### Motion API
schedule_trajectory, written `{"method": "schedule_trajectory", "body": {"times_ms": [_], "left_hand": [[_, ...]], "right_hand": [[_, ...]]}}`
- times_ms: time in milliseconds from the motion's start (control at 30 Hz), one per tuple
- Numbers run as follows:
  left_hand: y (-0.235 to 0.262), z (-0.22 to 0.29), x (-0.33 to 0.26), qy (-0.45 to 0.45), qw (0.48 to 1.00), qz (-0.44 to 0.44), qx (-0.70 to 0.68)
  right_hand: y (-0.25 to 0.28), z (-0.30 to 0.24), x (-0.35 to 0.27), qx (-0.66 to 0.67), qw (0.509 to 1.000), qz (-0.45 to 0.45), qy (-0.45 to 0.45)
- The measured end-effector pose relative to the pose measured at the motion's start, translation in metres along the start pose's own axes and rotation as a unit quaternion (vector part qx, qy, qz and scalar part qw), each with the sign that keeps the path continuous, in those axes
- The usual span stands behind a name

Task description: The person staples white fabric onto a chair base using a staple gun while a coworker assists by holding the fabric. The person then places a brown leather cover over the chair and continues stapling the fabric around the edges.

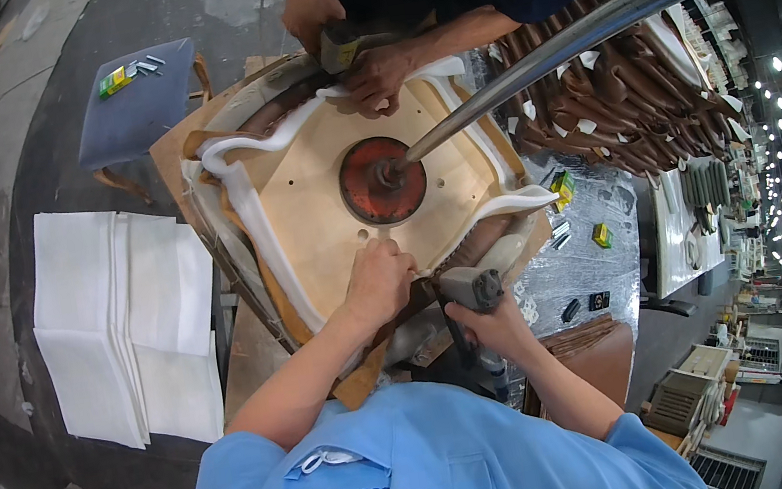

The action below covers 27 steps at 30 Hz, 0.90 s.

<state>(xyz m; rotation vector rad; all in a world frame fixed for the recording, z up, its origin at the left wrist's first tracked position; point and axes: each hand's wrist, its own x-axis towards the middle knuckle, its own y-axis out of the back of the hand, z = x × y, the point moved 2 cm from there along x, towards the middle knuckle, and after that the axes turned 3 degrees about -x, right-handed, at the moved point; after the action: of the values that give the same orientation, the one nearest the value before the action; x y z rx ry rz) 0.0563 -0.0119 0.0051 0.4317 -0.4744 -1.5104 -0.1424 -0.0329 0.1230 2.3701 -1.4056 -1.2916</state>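
A wooden seat board (pixel 310 211) with white padding (pixel 254 219) and brown covering around its edge lies in front of me. A red round plate (pixel 367 187) at the end of a metal rod (pixel 535 56) rests on its middle. My right hand (pixel 499 324) is wrapped round the handle of a staple gun (pixel 470 287), whose nose is at the board's near edge. My left hand (pixel 380 274) is closed on the board's near edge, fingers curled; what they pinch is hidden. Across from me, a co-worker's hand (pixel 382 79) presses the far edge beside another staple gun (pixel 344 49).
A blue padded stool (pixel 134 111) with staple strips and a small box stands far left. Folded white sheets (pixel 125 325) lie at the left. A plastic-wrapped table (pixel 596 259) with small boxes is at the right, and piled brown covers (pixel 602 101) lie behind it.
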Motion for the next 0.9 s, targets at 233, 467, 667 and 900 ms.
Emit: {"method": "schedule_trajectory", "body": {"times_ms": [233, 467, 667, 900], "left_hand": [[-0.003, 0.006, 0.006, -0.036, 0.998, -0.023, 0.055], [-0.012, -0.002, 0.004, -0.071, 0.996, 0.041, 0.021], [-0.012, -0.004, 0.006, -0.063, 0.997, 0.027, 0.030], [0.009, -0.014, 0.008, -0.030, 0.998, 0.025, -0.046]], "right_hand": [[-0.005, 0.011, -0.002, 0.056, 0.998, -0.021, -0.025], [-0.006, 0.008, 0.004, 0.029, 0.999, -0.024, -0.010], [-0.016, 0.005, 0.014, -0.025, 1.000, 0.002, 0.009], [-0.009, 0.005, 0.002, 0.033, 0.999, 0.005, 0.008]]}}
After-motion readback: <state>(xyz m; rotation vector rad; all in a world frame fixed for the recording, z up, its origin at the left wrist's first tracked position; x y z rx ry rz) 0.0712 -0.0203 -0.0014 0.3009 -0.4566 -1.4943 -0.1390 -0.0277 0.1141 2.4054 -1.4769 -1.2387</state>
